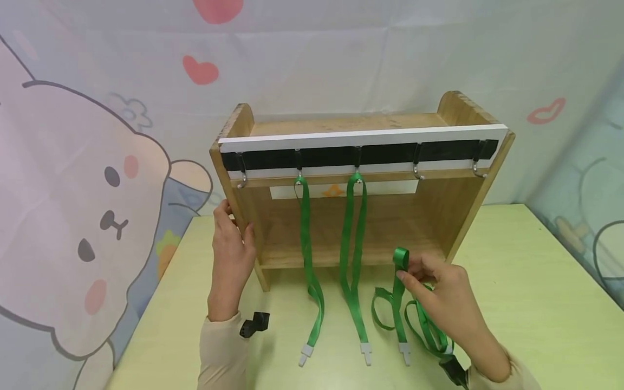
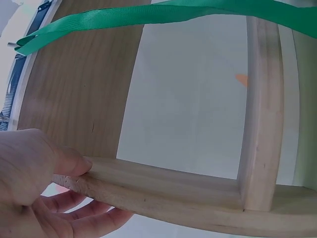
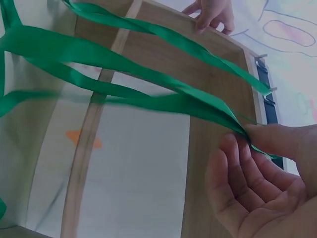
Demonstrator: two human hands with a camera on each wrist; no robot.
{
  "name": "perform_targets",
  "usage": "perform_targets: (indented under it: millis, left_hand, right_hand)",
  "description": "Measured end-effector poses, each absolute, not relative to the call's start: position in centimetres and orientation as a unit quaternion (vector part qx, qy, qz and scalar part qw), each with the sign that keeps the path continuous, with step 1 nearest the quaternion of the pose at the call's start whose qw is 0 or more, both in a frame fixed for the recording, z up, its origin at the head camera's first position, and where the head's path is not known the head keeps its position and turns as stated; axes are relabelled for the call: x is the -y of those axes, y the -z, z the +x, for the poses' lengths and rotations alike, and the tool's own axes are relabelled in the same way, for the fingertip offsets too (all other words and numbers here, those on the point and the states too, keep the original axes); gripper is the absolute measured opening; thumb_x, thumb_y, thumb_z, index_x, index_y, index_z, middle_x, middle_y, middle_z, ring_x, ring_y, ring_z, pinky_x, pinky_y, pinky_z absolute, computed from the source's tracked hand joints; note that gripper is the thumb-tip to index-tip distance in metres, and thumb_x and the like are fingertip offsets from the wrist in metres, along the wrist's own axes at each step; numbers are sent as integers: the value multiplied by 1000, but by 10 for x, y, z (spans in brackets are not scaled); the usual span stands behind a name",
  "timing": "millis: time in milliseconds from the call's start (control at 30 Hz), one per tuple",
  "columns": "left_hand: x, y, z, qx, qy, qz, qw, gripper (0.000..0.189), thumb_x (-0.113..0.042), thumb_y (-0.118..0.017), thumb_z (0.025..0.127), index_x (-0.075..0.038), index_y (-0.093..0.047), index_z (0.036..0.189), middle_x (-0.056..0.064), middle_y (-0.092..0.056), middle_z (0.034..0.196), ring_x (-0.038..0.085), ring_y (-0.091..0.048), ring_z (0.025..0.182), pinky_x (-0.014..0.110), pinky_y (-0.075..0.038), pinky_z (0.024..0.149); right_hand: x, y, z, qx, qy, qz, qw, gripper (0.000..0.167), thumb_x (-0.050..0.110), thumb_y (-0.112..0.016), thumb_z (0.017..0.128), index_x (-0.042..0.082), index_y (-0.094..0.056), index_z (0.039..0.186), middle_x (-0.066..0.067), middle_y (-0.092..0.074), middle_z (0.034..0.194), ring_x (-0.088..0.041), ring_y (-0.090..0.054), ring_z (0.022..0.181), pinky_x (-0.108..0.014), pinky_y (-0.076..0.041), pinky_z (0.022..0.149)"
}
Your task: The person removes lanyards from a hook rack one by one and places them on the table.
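Note:
In the head view my left hand (image 1: 231,260) grips the left side panel of a wooden rack (image 1: 341,222). The left wrist view shows its thumb on the inner face and the fingers outside. My right hand (image 1: 446,292) pinches a green lanyard (image 1: 401,260) between thumb and fingers, in front of the rack's lower right part. A small loop stands above the pinch, and a pale clip dangles below. Two more green lanyards, a left one (image 1: 305,233) and a middle one (image 1: 346,244), hang from metal hooks with their clips down.
Below the right hand lies another bundled green lanyard (image 1: 429,330) on the pale green table (image 1: 512,260). Several hooks line a black strip (image 1: 390,153) along the rack's white front rail. Behind stands a printed cloth backdrop (image 1: 312,70).

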State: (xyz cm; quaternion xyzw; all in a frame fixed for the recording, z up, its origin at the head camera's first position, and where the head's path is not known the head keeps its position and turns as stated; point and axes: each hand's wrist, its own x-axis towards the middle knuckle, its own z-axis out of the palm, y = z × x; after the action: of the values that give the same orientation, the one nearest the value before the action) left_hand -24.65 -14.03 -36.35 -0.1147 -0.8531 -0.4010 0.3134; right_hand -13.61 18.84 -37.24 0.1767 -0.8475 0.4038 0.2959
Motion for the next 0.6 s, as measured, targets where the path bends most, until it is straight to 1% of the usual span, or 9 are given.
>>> perform_targets:
  millis: [100,267,333,467,600]
  left_hand:
    - [140,364,-247,853,401,-115,314,54,9,-57,97,6,-27,142,33,-44,130,48,-56,114,59,-53,86]
    - [139,363,-248,854,399,-117,314,54,9,-57,97,6,-27,142,33,-44,130,48,-56,116,60,-53,87]
    - [139,362,-248,854,399,-117,314,54,9,-57,97,6,-27,142,33,-44,130,48,-56,115,59,-53,87]
    - [139,362,-246,854,402,-111,309,55,8,-58,97,6,-27,142,32,-44,131,47,-56,114,59,-53,86]
    - [139,363,-246,856,402,-106,306,55,9,-58,97,7,-27,142,33,-44,131,47,-56,114,59,-53,86]
  right_hand:
    - [-192,375,-136,859,-396,172,277,24,-9,-80,80,6,-71,95,8,-70,79,-3,-65,69,-18,-54,64]
    - [-196,377,-137,869,-383,170,264,23,-9,-80,80,6,-71,95,10,-68,77,-3,-62,66,-22,-54,60]
    - [-198,377,-137,878,-376,162,249,21,-7,-79,81,7,-71,96,11,-66,76,-3,-61,65,-24,-54,60]
    - [-199,377,-139,896,-364,138,214,17,-5,-78,84,6,-71,96,9,-65,75,-5,-62,65,-25,-54,60]
    - [-198,380,-142,907,-351,116,201,16,-4,-77,85,4,-71,97,6,-66,75,-8,-63,64,-26,-54,60]
